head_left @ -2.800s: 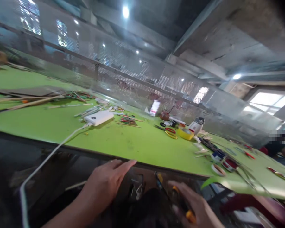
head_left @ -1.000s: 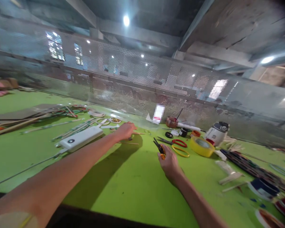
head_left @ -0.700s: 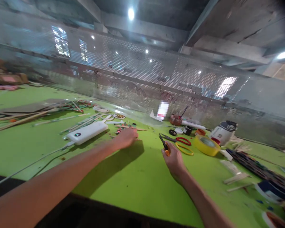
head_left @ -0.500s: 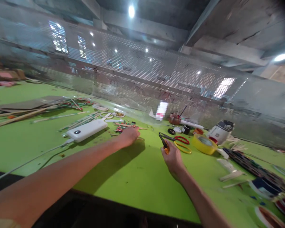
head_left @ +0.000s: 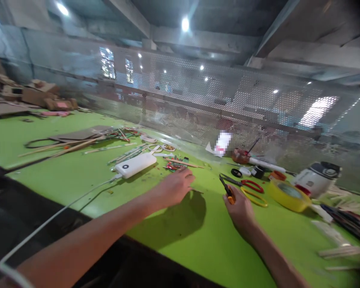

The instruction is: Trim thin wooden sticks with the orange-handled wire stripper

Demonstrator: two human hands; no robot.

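My right hand [head_left: 241, 210] is closed around a utility knife [head_left: 229, 193] with an orange and black body, its dark tip pointing up and left. My left hand [head_left: 177, 187] is above the green table, fingers bent together. A thin wooden stick [head_left: 198, 191] pokes out past its fingertips; the grip on it is partly hidden by the hand. Just beyond the left hand lies a small pile of red and green pieces [head_left: 174, 164] with a longer wooden stick. Scissors [head_left: 253, 186] with one red and one yellow handle loop lie right beside the right hand.
Left of the pile is a white power bank [head_left: 136, 165] with a white cable [head_left: 69, 206]. At the right are yellow tape [head_left: 289, 196], a white container [head_left: 316, 178] and small jars [head_left: 258, 172]. A perforated clear screen [head_left: 180, 96] stands along the back; boxes [head_left: 40, 94] sit far left.
The view has turned left, so things appear further right. My left hand has drawn back slightly from the pile, with the thin stick at its fingertips. The right hand still holds the knife.
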